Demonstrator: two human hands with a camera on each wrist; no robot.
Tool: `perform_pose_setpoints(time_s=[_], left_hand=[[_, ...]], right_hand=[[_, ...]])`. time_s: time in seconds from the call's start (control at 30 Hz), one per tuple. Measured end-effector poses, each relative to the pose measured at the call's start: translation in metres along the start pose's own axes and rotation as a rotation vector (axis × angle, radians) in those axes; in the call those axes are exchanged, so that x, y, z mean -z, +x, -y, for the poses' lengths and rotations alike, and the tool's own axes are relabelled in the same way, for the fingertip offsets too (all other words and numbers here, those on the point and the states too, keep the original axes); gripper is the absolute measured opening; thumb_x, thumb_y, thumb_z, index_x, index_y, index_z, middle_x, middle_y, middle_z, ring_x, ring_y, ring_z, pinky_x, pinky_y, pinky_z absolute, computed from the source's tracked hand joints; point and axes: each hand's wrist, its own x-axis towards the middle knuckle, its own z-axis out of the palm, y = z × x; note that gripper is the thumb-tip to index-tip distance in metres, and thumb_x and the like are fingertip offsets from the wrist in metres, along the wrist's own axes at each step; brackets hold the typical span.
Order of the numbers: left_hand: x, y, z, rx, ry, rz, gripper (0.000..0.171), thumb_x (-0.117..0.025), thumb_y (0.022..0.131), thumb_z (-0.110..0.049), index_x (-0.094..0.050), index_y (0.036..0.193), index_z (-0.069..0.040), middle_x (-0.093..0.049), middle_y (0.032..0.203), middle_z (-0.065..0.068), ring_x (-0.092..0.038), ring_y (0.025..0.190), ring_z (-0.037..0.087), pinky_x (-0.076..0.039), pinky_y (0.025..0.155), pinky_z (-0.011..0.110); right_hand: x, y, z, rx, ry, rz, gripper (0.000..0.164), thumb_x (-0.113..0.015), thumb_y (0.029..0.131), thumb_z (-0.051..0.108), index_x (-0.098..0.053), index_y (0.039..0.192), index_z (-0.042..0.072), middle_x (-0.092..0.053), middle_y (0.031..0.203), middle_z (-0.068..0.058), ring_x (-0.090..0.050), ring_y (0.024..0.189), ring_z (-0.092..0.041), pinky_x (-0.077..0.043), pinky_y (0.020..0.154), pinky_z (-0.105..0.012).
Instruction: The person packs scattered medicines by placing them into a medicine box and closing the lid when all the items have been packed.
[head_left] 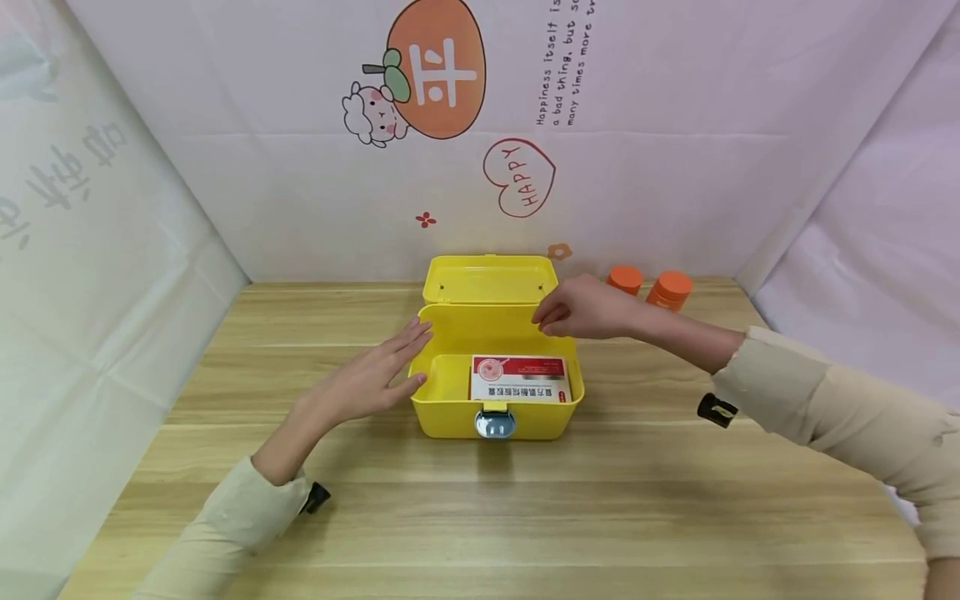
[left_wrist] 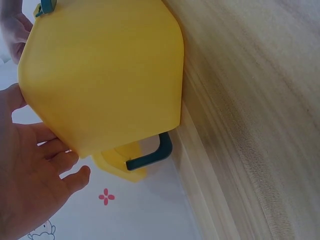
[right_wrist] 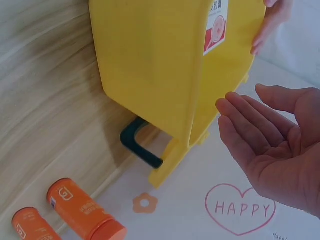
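A yellow storage box [head_left: 450, 419] stands on the table with its lid [head_left: 491, 280] swung back behind it. Inside lies a white and red medicine carton [head_left: 520, 379], toward the right, its printed face up. My left hand [head_left: 367, 379] rests its fingers on the box's left rim; in the left wrist view the fingers [left_wrist: 62, 161] touch that side, fairly straight. Over the back right rim hovers my right hand [head_left: 588, 308]. The right wrist view shows its palm with nothing in it, fingers [right_wrist: 250, 122] loosely bent and thumb apart.
Two orange bottles [head_left: 670, 290] [right_wrist: 85, 210] stand at the back right, partly behind the right arm. A dark green handle [right_wrist: 140, 142] hangs at the box's back. White printed cloth [head_left: 300, 167] walls off the wooden table [head_left: 480, 533] at the back and sides.
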Motion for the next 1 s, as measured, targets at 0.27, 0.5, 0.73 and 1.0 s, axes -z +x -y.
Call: perform_pose_setpoints(time_s=[0.27, 0.5, 0.73, 1.0], left_hand=[[0.001, 0.001, 0.000, 0.003, 0.006, 0.002, 0.066, -0.052, 0.103, -0.033, -0.026, 0.157, -0.005, -0.018, 0.167, 0.013, -0.016, 0.156, 0.028, -0.026, 0.123, 0.050], [0.001, 0.000, -0.002, 0.005, 0.065, 0.021, 0.067, -0.049, 0.104, -0.036, -0.023, 0.159, -0.007, -0.016, 0.168, 0.010, -0.016, 0.156, 0.027, -0.027, 0.123, 0.049], [-0.003, 0.000, -0.001, -0.031, 0.168, 0.011, 0.066, -0.047, 0.104, -0.035, -0.025, 0.158, -0.005, -0.020, 0.167, 0.011, -0.019, 0.155, 0.028, -0.028, 0.122, 0.048], [-0.002, 0.002, -0.002, -0.093, 0.287, 0.013, 0.063, -0.038, 0.106, -0.035, -0.025, 0.156, 0.001, -0.022, 0.165, 0.016, -0.020, 0.154, 0.031, -0.026, 0.123, 0.051]], right_hand=[[0.010, -0.009, -0.015, -0.012, 0.038, -0.044, 0.026, -0.068, 0.093, 0.007, -0.071, 0.115, -0.004, -0.075, 0.108, -0.013, -0.073, 0.098, -0.025, -0.061, 0.086, -0.038], [0.018, -0.016, -0.036, -0.054, 0.034, -0.072, 0.026, -0.067, 0.093, 0.009, -0.071, 0.117, -0.002, -0.075, 0.109, -0.015, -0.072, 0.100, -0.027, -0.060, 0.086, -0.041], [0.027, -0.018, -0.057, -0.042, -0.003, -0.095, 0.028, -0.066, 0.092, 0.009, -0.070, 0.117, -0.004, -0.074, 0.111, -0.019, -0.071, 0.103, -0.032, -0.058, 0.090, -0.046], [0.040, -0.021, -0.086, -0.144, -0.054, -0.124, 0.032, -0.065, 0.095, 0.012, -0.067, 0.122, -0.005, -0.072, 0.114, -0.022, -0.068, 0.107, -0.037, -0.055, 0.092, -0.052]])
